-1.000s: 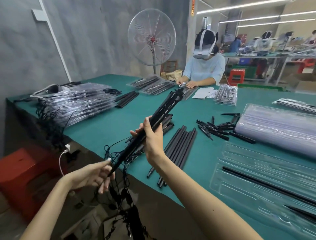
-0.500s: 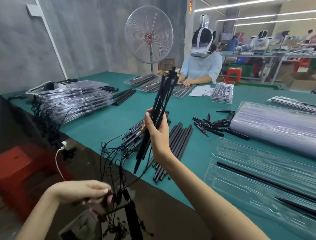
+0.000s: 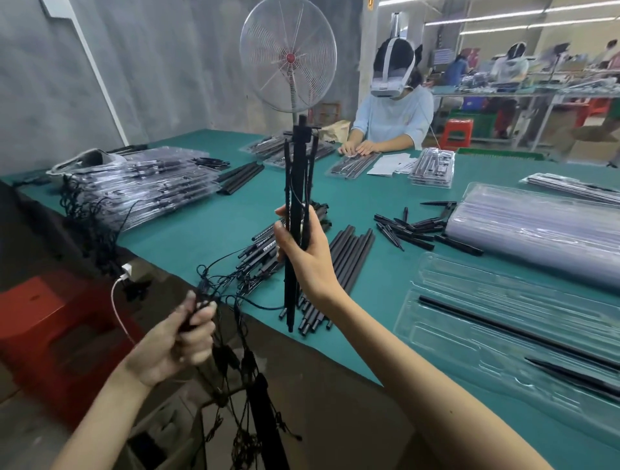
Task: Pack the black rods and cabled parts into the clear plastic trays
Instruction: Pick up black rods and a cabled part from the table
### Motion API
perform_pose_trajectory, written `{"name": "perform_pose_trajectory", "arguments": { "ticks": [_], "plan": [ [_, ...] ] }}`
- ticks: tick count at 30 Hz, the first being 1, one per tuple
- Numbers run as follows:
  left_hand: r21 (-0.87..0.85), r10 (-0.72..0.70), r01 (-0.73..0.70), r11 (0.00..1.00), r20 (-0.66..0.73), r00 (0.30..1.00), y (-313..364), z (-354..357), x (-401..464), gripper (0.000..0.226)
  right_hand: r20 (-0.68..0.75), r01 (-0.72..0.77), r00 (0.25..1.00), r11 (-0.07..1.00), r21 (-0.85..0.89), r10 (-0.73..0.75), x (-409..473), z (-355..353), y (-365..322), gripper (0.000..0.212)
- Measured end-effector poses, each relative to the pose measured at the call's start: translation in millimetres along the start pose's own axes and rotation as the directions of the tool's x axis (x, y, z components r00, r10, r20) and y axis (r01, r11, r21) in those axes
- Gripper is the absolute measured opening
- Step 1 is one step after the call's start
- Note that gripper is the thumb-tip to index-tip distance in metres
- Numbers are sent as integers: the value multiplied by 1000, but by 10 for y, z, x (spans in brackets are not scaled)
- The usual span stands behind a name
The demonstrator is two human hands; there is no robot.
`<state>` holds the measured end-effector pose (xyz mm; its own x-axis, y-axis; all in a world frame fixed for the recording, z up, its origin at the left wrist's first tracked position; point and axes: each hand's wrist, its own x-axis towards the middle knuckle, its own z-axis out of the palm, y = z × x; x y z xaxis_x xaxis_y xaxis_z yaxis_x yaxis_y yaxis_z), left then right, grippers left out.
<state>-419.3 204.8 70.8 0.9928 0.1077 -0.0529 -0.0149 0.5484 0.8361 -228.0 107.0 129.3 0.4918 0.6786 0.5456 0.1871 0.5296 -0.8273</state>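
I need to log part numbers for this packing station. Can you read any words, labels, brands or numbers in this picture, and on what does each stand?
No text can be read here.
Orange sign at the top edge: cut off and blurred, unreadable.
White labels on the cabled rods lying on the green table: too small to read.
Posted sheet on the far wall: blurred, unreadable.
Bundle of rods gripped by the right hand: no marking visible.

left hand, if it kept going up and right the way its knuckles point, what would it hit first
Probably the tangle of black cables just beyond the left hand, then the rods' lower ends; depth is unclear.
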Motion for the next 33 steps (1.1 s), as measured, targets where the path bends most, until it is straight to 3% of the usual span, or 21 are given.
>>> {"name": "perform_pose_trajectory", "arguments": {
  "ticks": [1,3,4,5,7,9,12,15,18,19,21,24,25,26,27,28,30,31,32,33],
  "plan": [
    [352,-59,137,926,-223,973,-80,-195,-27,46,4,4,1000,1000,0,-4,-12,-8,-2,12],
    [725,-268,368,582,-256,929,-348,-288,-65,63,22,7,1000,1000,-2,-6,-43,-32,19,12],
    [769,-313,396,502,-266,912,-490,-285,-70,71,28,-3,1000,1000,-5,3,-67,-47,42,10],
    [762,-362,428,487,-270,892,-522,-248,-84,78,21,-13,1000,1000,-4,14,-79,-66,55,9],
    [585,-245,376,718,-293,924,-504,-322,-63,73,-23,-17,1000,1000,26,18,-75,-96,44,8],
    [613,-182,296,733,-242,953,-567,-339,-49,38,-84,-7,996,991,130,18,-28,-117,-43,7],
    [763,-168,388,516,-354,920,-1027,-489,-151,13,-201,56,980,945,322,10,115,-135,-280,4],
    [770,3,458,444,-513,858,-1334,-652,-96,13,-231,130,971,935,329,-54,172,-112,-449,4],
    [833,132,465,300,-519,845,-1425,-690,1,29,-184,129,980,946,297,-76,121,-62,-481,4],
    [819,120,472,327,-532,839,-1419,-678,28,31,-157,115,985,951,288,-72,101,-55,-473,5],
    [781,185,404,477,-538,822,-1340,-648,75,32,-76,90,994,970,228,-75,63,-76,-431,8],
    [651,380,136,747,-586,716,-1186,-588,41,42,44,64,997,998,3,-64,1,-135,-323,15],
    [620,345,145,771,-597,724,-1193,-623,-33,59,67,50,997,998,-48,-47,-30,-136,-287,15],
    [626,253,263,734,-612,749,-1219,-640,-74,76,76,30,997,998,-60,-26,-62,-128,-258,15],
    [647,64,430,630,-594,802,-1297,-609,-142,84,77,5,997,999,-37,-3,-96,-115,-235,14],
    [664,-34,511,547,-592,805,-1417,-722,-213,80,78,-18,997,1000,2,17,-126,-100,-214,13],
    [709,70,477,519,-592,803,-1397,-833,-216,67,77,-32,997,999,38,29,-149,-87,-193,12],
    [747,240,395,535,-583,776,-1276,-783,-195,68,70,-26,997,999,22,24,-140,-96,-188,13],
    [691,333,308,654,-629,703,-1228,-743,-181,66,62,-18,998,1000,-15,19,-123,-111,-187,14],
    [611,308,197,767,-619,722,-1247,-739,-183,58,58,-13,998,998,-59,16,-105,-125,-191,14]
  ]
}}
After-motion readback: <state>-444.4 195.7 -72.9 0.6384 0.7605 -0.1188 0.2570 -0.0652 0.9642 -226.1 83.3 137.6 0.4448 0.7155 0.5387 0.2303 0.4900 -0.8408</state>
